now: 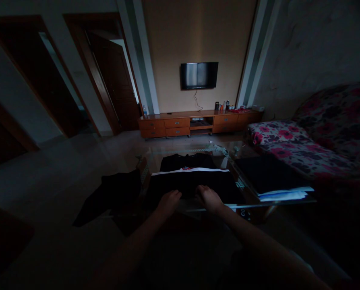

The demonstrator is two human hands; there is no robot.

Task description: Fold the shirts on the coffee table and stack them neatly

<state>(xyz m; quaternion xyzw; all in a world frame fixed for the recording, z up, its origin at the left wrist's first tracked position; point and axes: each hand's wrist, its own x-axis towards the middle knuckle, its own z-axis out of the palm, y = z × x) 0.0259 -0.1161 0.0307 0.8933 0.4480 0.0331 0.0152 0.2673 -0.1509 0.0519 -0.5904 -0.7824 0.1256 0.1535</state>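
A black T-shirt (pixel 187 161) lies on the glass table, its neckline facing away from me and a small red and blue print at its middle. Its nearer part (pixel 195 181) is a broad black layer, bordered at the far side by a white strip (pixel 192 171). My left hand (pixel 169 201) is at the near edge of this black cloth, fingers curled and pressed together on it. A short way to the right, my right hand (pixel 209 198) bends its fingers onto the same edge. Dim light hides the fingertips' exact grip.
Dark folded cloth with white and blue layers (pixel 282 194) is stacked at the table's right. Another black garment (pixel 116 191) hangs over the left end. Beyond are a flowered sofa (pixel 288 137), a wooden TV cabinet (pixel 176 123) and a wall television (pixel 199 75).
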